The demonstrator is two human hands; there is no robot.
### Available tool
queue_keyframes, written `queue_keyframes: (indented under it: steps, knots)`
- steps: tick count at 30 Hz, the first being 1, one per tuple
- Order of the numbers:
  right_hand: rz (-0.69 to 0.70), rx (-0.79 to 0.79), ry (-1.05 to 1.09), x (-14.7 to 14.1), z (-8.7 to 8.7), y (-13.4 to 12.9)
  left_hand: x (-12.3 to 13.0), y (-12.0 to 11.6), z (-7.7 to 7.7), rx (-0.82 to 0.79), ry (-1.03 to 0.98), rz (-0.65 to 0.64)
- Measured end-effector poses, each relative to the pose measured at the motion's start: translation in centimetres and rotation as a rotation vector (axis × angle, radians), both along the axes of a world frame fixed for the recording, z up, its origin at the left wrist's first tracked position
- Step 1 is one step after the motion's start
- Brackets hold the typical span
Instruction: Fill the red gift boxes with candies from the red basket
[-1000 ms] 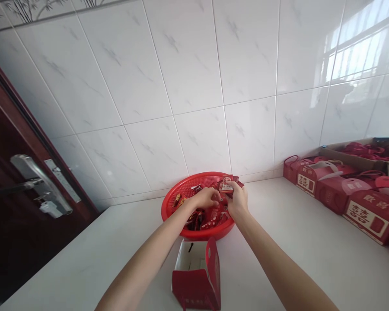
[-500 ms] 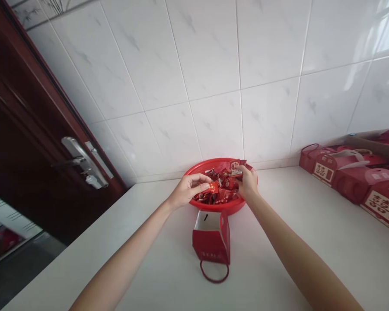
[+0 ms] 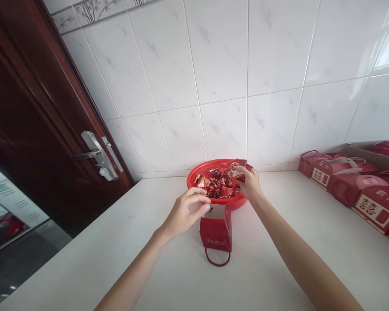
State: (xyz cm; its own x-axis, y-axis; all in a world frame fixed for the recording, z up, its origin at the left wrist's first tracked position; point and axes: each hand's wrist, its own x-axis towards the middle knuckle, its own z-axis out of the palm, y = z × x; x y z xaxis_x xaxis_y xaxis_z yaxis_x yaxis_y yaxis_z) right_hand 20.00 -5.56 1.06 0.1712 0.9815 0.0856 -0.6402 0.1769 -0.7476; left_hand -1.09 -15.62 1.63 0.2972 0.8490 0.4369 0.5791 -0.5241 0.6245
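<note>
A small red gift box (image 3: pixel 215 233) with a cord handle stands open-topped on the white table, its pale inside showing. Over its left rim is my left hand (image 3: pixel 184 211), thumb and fingers apart, with nothing visible between them. Behind the box sits a red plastic basket (image 3: pixel 194 172) holding many red-wrapped candies (image 3: pixel 218 183). My right hand (image 3: pixel 250 183) is at the basket's right side, its fingers closed on a red candy packet (image 3: pixel 234 168) with a pale printed design.
Several red gift boxes (image 3: pixel 343 177) stand in a row on the right, beside a cardboard carton (image 3: pixel 359 152) of red items. A tiled wall (image 3: pixel 220 129) rises behind the white table (image 3: pixel 168 276). A dark wooden door (image 3: pixel 52 108) with a metal handle is on the left.
My left hand has come down from the basket to the gift box, and the red candy it held is out of its fingers. My right hand keeps its packet over the basket.
</note>
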Motion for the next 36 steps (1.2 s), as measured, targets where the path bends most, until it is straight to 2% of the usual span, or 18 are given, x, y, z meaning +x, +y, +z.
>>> queue_keyframes:
  steps: [4, 10, 18, 22, 26, 31, 36]
  knots:
    - [0.21, 0.073, -0.077, -0.1, 0.7, -3.0, -0.2, -1.3, -1.6, -0.007, -0.06, 0.099]
    - [0.338, 0.102, -0.193, -0.8, 1.3, -7.0, 1.3, -2.2, -3.8, -0.146, -0.149, 0.187]
    - [0.533, 0.32, -0.487, -2.2, 1.7, -9.1, 2.0, -2.0, -5.6, -0.185, -0.332, 0.237]
    - [0.453, 0.33, -0.714, -2.1, 1.4, -8.6, 1.4, -2.2, -6.6, -0.261, -0.307, 0.21]
    - [0.365, 0.407, -0.978, -1.4, 1.2, -7.9, 0.9, -2.5, -7.2, -0.353, -0.346, 0.17]
    - [0.375, 0.396, -1.318, -0.7, 1.0, -7.5, 0.9, -3.0, -7.2, -0.373, -0.309, 0.154]
    - [0.304, 0.361, -1.483, -0.7, 0.9, -7.4, 1.1, -3.5, -6.8, -0.391, -0.306, 0.147]
